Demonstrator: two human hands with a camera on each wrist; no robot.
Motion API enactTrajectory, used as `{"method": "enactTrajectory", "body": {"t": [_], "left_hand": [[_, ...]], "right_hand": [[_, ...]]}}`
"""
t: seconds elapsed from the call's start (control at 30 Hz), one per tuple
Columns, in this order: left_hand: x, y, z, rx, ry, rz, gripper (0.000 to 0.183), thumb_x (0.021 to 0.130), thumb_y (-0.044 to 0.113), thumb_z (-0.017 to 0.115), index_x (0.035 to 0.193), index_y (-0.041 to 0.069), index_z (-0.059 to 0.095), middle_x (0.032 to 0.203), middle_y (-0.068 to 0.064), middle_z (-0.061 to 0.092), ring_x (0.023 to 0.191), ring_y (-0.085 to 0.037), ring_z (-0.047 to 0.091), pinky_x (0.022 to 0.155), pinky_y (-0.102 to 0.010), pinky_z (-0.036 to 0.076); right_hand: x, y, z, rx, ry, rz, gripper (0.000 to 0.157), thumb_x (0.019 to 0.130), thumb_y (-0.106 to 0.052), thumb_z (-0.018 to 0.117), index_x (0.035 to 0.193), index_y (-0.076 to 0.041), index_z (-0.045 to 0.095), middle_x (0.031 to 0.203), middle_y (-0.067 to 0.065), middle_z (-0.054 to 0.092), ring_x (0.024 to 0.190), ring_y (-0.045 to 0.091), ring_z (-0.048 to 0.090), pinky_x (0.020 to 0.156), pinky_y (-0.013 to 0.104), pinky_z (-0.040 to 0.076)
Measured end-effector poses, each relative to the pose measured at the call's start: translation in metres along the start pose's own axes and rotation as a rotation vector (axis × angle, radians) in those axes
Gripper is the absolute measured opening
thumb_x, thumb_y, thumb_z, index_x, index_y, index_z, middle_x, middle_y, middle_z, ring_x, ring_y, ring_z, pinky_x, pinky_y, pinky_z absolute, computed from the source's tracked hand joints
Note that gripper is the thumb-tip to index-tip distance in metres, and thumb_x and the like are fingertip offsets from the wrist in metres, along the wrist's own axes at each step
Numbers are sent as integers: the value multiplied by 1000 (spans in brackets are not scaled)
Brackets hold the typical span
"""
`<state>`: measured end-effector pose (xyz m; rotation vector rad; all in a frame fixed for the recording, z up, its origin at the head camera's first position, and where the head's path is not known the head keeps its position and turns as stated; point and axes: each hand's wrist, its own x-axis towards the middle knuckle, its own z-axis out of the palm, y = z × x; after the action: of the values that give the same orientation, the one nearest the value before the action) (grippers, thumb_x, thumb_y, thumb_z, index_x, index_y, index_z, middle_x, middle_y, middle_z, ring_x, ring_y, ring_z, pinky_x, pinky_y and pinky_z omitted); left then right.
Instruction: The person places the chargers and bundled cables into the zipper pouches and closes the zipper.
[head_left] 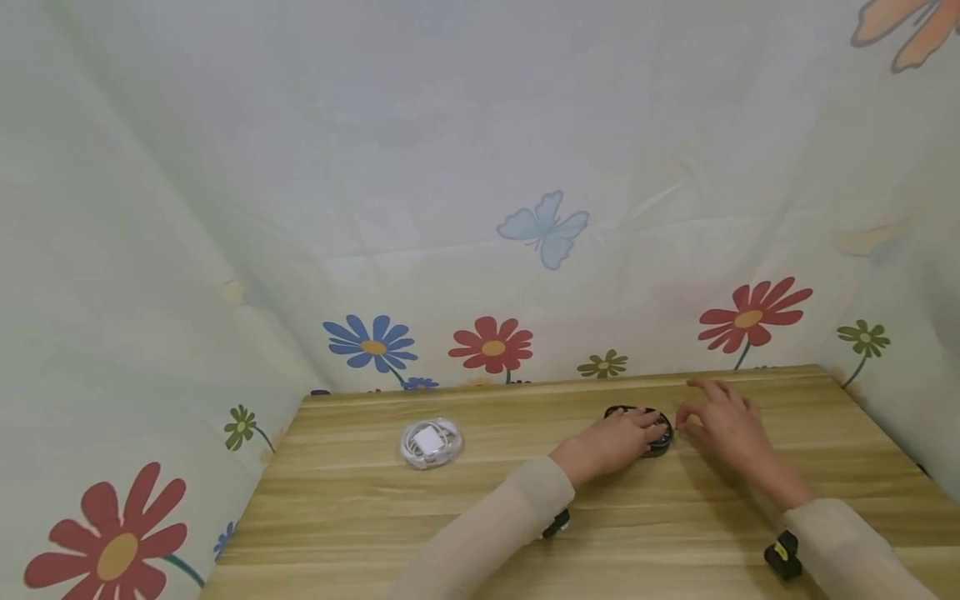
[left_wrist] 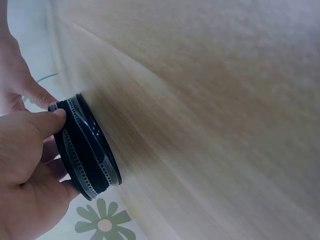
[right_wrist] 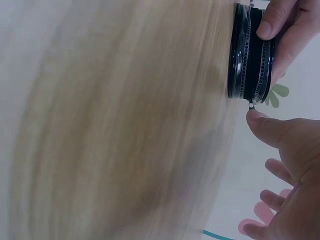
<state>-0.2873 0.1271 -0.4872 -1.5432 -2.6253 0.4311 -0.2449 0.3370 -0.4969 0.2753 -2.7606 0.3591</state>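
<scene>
A small rounded black case with a zipper around its side lies on the wooden table, toward the back right. My left hand grips it from the left, fingers over its top. In the left wrist view the thumb presses the side of the case by the zipper band. At the right end of the case, my right hand pinches the small metal zipper pull at the thumb tip. Its other fingers are spread and loosely bent. The zipper teeth run closed-looking lines along both edges of the dark band.
A coiled white cable with a white charger block lies in clear wrapping on the left of the table. A flower-printed cloth hangs behind the table's back edge and along the sides.
</scene>
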Motion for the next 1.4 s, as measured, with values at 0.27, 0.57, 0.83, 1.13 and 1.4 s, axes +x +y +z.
{"method": "enactTrajectory", "body": {"t": [0.27,0.57,0.83,1.13,1.4], "left_hand": [[-3,-6,-1,-6,7,66,48,111,23,41,158,30,38,164,7,33,149,-11,33,116,-30,38],[-5,-11,-5,-93,-26,101,50,111,17,39,159,32,36,165,7,30,151,-9,27,120,-29,30],[-4,-18,0,-191,-17,148,49,111,17,37,158,30,37,166,5,28,152,-10,24,121,-30,28],[-5,-24,1,-258,-31,189,48,111,17,39,157,29,37,166,6,26,154,-11,18,124,-30,21],[-3,-23,0,-229,5,217,47,108,14,49,153,28,45,163,4,35,154,-15,23,123,-31,23]], "right_hand": [[8,1,2,-42,20,-15,10,88,-17,79,84,-24,73,142,23,50,128,56,39,93,83,31],[18,-1,5,-69,1,-44,10,90,-18,78,86,-25,74,144,22,49,129,53,39,92,81,34],[25,0,8,-64,0,-71,10,92,-18,76,87,-27,73,143,19,50,129,51,40,91,81,36],[32,-1,13,-31,-26,-65,4,95,-23,73,93,-20,75,144,18,48,130,49,39,92,79,36],[27,4,15,-1,33,-114,12,87,-12,79,84,-20,72,132,26,56,119,54,48,88,75,43]]}}
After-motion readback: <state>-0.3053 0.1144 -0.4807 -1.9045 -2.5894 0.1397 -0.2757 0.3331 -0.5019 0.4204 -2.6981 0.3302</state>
